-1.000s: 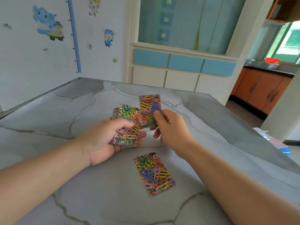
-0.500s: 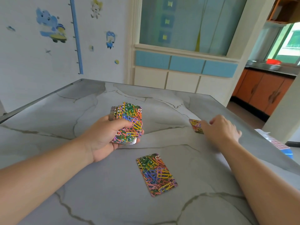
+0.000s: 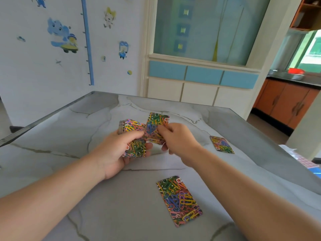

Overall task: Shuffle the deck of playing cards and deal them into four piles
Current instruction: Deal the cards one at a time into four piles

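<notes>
So far two paperclip-patterned cards lie dealt on the grey marble worktop; my left hand grips the thick deck, my right hand pinches a third card. Most dealing remains.

grey marble-look table across the lower frame, cartoon elephant sticker upper left, blue height chart, orange cabinets at right, red bowl
</notes>
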A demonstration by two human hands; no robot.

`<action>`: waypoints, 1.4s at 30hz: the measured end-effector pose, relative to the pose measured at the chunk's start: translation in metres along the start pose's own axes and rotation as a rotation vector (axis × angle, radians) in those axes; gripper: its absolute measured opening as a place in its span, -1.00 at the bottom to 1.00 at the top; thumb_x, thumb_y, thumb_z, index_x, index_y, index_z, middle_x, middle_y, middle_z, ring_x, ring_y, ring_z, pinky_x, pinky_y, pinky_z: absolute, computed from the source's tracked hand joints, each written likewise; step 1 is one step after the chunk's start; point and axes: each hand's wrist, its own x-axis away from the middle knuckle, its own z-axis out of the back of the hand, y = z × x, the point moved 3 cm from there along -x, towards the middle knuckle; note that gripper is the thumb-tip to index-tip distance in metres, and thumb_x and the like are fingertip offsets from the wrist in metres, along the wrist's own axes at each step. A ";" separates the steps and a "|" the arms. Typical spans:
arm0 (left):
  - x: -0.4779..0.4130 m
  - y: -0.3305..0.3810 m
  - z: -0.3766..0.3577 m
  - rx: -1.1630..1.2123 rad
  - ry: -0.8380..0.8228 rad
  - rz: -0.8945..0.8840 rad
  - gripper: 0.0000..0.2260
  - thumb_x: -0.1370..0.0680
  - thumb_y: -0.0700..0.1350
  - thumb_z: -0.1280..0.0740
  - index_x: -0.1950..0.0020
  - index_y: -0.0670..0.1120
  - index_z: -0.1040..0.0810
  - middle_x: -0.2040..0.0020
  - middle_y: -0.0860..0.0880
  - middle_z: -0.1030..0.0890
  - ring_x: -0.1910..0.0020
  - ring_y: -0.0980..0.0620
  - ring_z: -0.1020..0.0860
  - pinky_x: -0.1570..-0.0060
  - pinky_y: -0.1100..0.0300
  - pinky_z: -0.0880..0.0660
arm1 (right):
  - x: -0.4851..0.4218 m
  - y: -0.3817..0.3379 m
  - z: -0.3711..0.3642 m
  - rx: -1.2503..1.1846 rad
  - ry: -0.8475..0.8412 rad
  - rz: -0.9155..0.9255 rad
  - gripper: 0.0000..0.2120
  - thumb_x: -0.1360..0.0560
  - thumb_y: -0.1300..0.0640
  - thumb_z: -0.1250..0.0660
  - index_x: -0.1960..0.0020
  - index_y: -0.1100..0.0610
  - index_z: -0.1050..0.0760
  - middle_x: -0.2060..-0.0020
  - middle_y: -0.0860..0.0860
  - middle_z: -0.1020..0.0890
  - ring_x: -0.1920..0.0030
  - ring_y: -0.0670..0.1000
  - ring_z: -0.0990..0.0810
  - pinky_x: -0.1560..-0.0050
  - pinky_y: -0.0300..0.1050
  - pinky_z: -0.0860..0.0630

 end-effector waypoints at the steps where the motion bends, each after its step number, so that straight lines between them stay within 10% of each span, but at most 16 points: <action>1: -0.003 0.000 0.002 0.053 0.000 0.039 -0.81 -0.54 -0.28 -0.25 -0.09 -0.25 -0.59 0.11 -0.21 -0.71 0.25 -0.10 -0.71 0.25 -0.01 -0.66 | -0.014 0.002 0.004 -0.043 0.027 -0.039 -0.66 -0.61 0.03 -0.24 0.29 0.16 -0.44 0.45 0.04 -0.55 0.64 -0.13 -0.45 0.62 -0.31 -0.27; 6: -0.014 -0.003 0.013 0.074 -0.016 0.046 -0.73 -0.50 -0.36 -0.16 -0.10 -0.27 -0.59 0.02 -0.23 -0.71 0.13 -0.16 -0.71 0.20 -0.07 -0.67 | -0.086 0.020 0.012 -0.087 0.187 -0.203 -0.70 -0.56 0.01 -0.28 0.26 0.18 -0.52 0.40 0.05 -0.61 0.51 0.00 -0.47 0.55 -0.25 -0.29; 14: -0.016 0.000 0.021 -0.082 -0.015 -0.021 -0.80 -0.52 -0.33 -0.24 -0.08 -0.26 -0.61 0.07 -0.33 -0.70 0.21 -0.18 -0.70 0.28 0.00 -0.65 | -0.115 0.048 -0.001 0.675 0.295 -0.197 -0.62 -0.57 -0.19 -0.19 0.22 0.10 -0.38 0.32 0.02 -0.45 0.30 0.10 -0.42 0.32 -0.11 -0.31; 18: -0.014 0.005 0.022 -0.104 0.045 -0.039 -0.84 -0.50 -0.37 -0.28 0.06 -0.24 -0.64 0.20 -0.25 -0.68 0.35 -0.13 -0.66 0.41 0.13 -0.60 | -0.098 0.041 0.004 0.423 0.292 -0.092 -0.53 -0.58 -0.22 -0.08 0.29 0.10 -0.39 0.37 -0.02 -0.50 0.33 0.05 -0.47 0.32 -0.10 -0.32; 22: -0.007 0.008 0.020 -0.154 0.042 -0.044 -0.82 -0.47 -0.39 -0.31 0.09 -0.17 -0.65 0.22 -0.19 -0.68 0.34 -0.10 -0.65 0.31 0.09 -0.58 | -0.054 0.009 -0.022 0.037 -0.053 0.060 -0.53 -0.53 -0.24 -0.24 0.31 0.14 -0.49 0.49 -0.05 -0.60 0.48 -0.08 -0.47 0.46 -0.24 -0.36; 25: 0.001 0.011 0.023 -0.164 0.043 -0.054 -0.79 -0.46 -0.41 -0.29 0.09 -0.18 -0.66 0.25 -0.16 -0.68 0.37 -0.07 -0.65 0.34 0.14 -0.58 | -0.028 -0.011 -0.031 -0.099 -0.203 0.113 -0.74 -0.54 0.10 -0.21 0.30 0.13 -0.51 0.50 -0.06 -0.62 0.49 -0.04 -0.51 0.54 -0.22 -0.33; 28: 0.010 0.016 0.031 -0.176 0.083 -0.071 -0.78 -0.46 -0.42 -0.29 0.10 -0.17 -0.66 0.25 -0.15 -0.68 0.39 -0.03 -0.64 0.39 0.19 -0.57 | -0.015 -0.024 -0.023 -0.416 -0.317 0.047 -0.64 -0.60 -0.05 -0.22 0.22 0.15 -0.56 0.37 0.07 -0.65 0.46 0.02 -0.56 0.54 -0.20 -0.38; 38: 0.029 0.033 0.089 0.249 0.283 -0.107 -0.87 -0.56 -0.26 -0.19 0.04 -0.20 -0.53 0.13 -0.19 -0.66 0.29 -0.10 -0.68 0.30 0.06 -0.64 | -0.034 -0.042 -0.055 -0.197 -0.187 -0.181 -0.75 -0.55 0.05 -0.35 0.25 0.15 -0.55 0.50 -0.01 -0.58 0.59 -0.09 -0.46 0.52 -0.24 -0.30; 42: 0.025 0.039 0.113 0.314 0.349 -0.135 -0.79 -0.54 -0.31 -0.10 -0.03 -0.23 -0.51 0.03 -0.20 -0.63 0.17 -0.13 -0.68 0.22 0.03 -0.66 | -0.041 -0.041 -0.092 0.360 -0.290 -0.078 -0.54 -0.48 -0.14 -0.41 0.41 0.15 -0.40 0.59 0.00 -0.47 0.51 0.02 -0.43 0.55 -0.25 -0.31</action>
